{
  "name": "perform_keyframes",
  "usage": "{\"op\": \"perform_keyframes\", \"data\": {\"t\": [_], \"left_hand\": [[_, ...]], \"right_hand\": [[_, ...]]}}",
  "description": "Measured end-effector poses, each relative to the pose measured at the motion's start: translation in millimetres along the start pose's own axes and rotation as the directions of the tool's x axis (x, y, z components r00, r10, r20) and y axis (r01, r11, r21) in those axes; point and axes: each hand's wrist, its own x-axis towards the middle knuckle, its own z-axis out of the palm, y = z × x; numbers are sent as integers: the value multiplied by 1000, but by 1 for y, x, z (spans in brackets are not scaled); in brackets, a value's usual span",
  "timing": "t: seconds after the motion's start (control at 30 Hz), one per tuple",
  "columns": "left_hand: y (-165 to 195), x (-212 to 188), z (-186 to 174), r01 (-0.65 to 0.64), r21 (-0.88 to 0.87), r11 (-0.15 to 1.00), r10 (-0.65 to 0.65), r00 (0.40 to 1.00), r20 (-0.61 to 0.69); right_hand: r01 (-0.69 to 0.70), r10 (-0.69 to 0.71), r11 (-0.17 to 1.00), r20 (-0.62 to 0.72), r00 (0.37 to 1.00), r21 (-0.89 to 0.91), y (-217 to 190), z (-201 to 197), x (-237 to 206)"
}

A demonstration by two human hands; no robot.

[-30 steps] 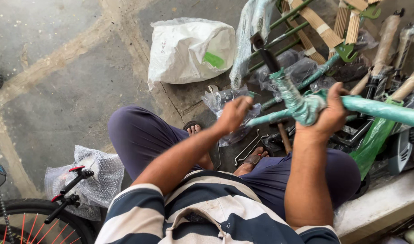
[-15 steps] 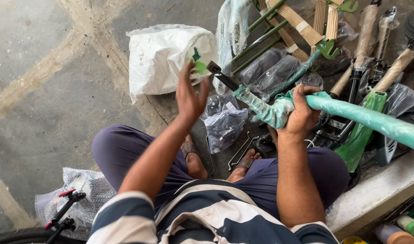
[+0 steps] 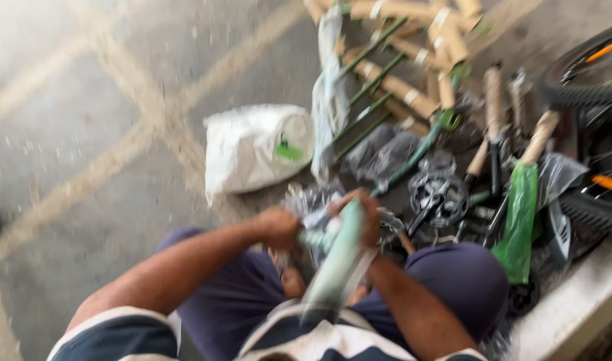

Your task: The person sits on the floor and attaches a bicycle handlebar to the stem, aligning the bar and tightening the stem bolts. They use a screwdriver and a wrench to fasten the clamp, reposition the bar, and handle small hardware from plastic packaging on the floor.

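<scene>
Grey concrete floor, crossed by pale worn stripes, is filling the blurred view from above, with a seated person's dark trouser legs and striped shirt showing at the bottom edge.

At the centre, a pale green bicycle frame tube is being gripped by both hands. The right hand is being closed around the tube's upper end, at about one o'clock from the tube's middle. The left hand is being closed on a short green stub beside the tube, at about ten o'clock from it; because of motion blur, exactly what lies under its fingers cannot be told. The tube is being held tilted, its lower end reaching down to the shirt at six o'clock.

Just beyond the hands, at twelve o'clock, crumpled clear plastic wrapping is lying. Farther out at eleven o'clock, a white sack is resting on the floor. At two o'clock, a black chainring and a green plastic sleeve are lying among parts. Cardboard-wrapped bicycle parts are piled at one o'clock, and a black bicycle tyre is showing at the right edge.
</scene>
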Motion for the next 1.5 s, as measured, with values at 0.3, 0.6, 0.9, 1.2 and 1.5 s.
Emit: {"op": "perform_keyframes", "data": {"t": [0.3,0.6,0.9,1.2,1.5], "left_hand": [[49,-40,-5,302,-151,941,-332,909,-250],[68,-26,-7,252,-234,939,-316,901,-296],[77,-16,-41,209,-149,967,-247,916,-316],[93,11,-31,17,-101,995,-87,656,-750],[75,22,-46,12,-106,994,-54,911,-409]], "right_hand": [[-573,578,813,-22,816,104,16,29,-18],[-487,492,850,30,870,200,-20,15,6],[-234,248,965,-128,960,116,-3,12,10],[-362,469,850,-237,851,383,14,3,15],[-99,98,995,-15,995,-32,14,-12,38]]}}
